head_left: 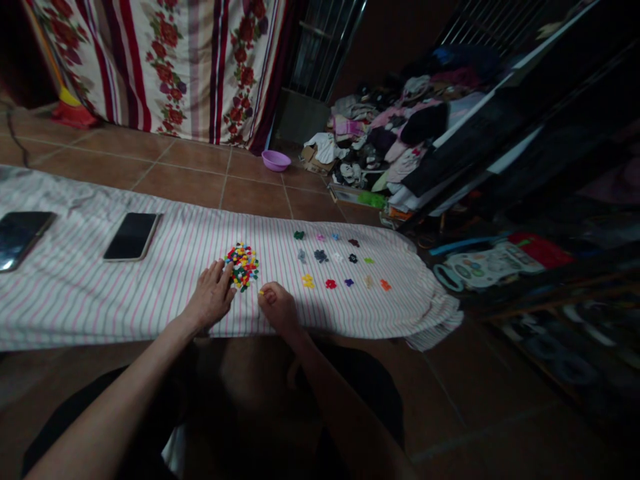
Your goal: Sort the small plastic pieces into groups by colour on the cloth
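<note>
- On the striped cloth (165,293), right in front of me, a mixed pile of small pieces (243,267) lies between my two hands, where I suppose either one can get at it without a stretch
- My left hand (213,293) is palm down with its fingers loosely extended, the fingertips at the pile's left edge; it seems to grip nothing, and I'd guess it rests there to guard the loose bits, though I cannot tell what is under the palm
- My right hand (279,305) is curled nearly closed just right of the pile, with a yellow piece (261,293) showing at the fingertips; something so tiny suits a pinch better than a full grasp, I judge, and whether the curl hides more is beyond telling
- Farther right, little one-colour groups sit in three rough rows with bare cloth between them, likely so the colours don't run together
- Nearest my right hand among these is the yellow group (307,281), the same colour as what I hold; the red group (331,284), purple group (349,283), tan group (369,281) and orange group (385,285) share its row
- Well left of the pile lies a dark-screened phone (133,237), perhaps set there to leave room for the pieces
</note>
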Demonstrator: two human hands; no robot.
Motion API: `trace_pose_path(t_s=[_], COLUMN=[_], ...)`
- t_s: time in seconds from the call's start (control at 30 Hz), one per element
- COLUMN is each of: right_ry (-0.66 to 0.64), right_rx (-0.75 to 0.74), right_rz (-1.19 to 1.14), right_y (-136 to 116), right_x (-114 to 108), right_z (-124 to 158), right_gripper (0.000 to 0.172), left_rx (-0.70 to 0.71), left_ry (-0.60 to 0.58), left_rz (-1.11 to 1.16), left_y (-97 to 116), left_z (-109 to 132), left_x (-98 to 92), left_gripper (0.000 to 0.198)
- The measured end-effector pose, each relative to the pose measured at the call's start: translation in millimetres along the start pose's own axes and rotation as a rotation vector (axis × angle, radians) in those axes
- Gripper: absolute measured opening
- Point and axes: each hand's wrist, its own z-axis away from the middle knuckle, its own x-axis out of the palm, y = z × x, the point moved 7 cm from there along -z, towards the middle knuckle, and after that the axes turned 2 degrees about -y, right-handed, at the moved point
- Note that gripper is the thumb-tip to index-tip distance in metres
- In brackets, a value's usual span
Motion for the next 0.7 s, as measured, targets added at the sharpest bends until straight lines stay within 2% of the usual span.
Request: trace_pose_path(t_s=[0.2,0.33,0.6,0.7], right_ry=[-0.041,-0.014,0.267,0.303], right_rx=[0.01,-0.004,-0.11,-0.087], right_rz=[-0.113,-0.072,0.146,0.197], right_y=[12.4,19.4,30.2,42.1], right_x=[-10.7,-30.4,-90.6,-103.6], right_z=[9.8,12.6,1.4,-6.7], right_gripper=[0.011,0.013,0.016,0.016], left_rx=[0.009,0.007,0.012,0.009], left_ry=[-0.012,-0.031,-0.02,-0.03], left_rz=[-0.029,-0.052,-0.041,-0.049], left_y=[2.2,2.6,-0.4,-0.2], left_z=[-0.4,-0.7,0.1,-0.2], left_x=[-1.5,-1.4,0.4,-0.2], left_gripper=[0.056,0.055,0.053,0.053])
